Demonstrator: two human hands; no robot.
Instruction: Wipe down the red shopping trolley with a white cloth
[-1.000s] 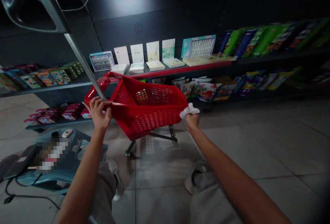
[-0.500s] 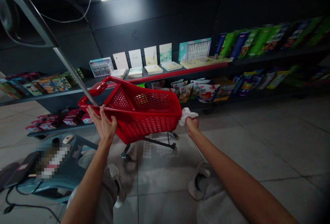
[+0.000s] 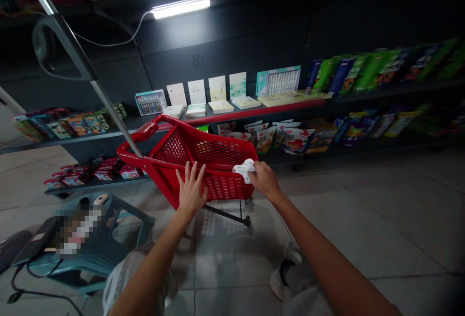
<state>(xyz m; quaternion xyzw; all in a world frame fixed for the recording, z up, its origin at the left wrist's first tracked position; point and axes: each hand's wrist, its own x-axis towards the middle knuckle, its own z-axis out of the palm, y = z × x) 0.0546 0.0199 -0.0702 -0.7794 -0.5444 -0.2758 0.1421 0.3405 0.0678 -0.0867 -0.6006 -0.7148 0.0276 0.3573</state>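
A red plastic shopping cart (image 3: 232, 187) stands in front of me, its handle (image 3: 145, 132) to the left and its basket hollow inside. My left hand (image 3: 192, 191) lies with spread fingers against the near side of the basket, its fingertips at the upper rim. A crumpled white cloth (image 3: 244, 169) is gripped in my right hand (image 3: 264, 178) at the right front corner of the rim. The cloth touches the rim there. Part of the cart's near wall is hidden behind my left hand.
Behind the cart runs a dark shelf with books (image 3: 220, 106) and snack bags (image 3: 298, 139). A metal pole (image 3: 109, 107) with a grey handle slants down at the left. At lower left is a blue-green plastic stool (image 3: 127, 219) bearing several items and a cable.
My left hand has moved right from the handle end to the middle of the near side. My right hand has shifted the cloth slightly left along the front corner.
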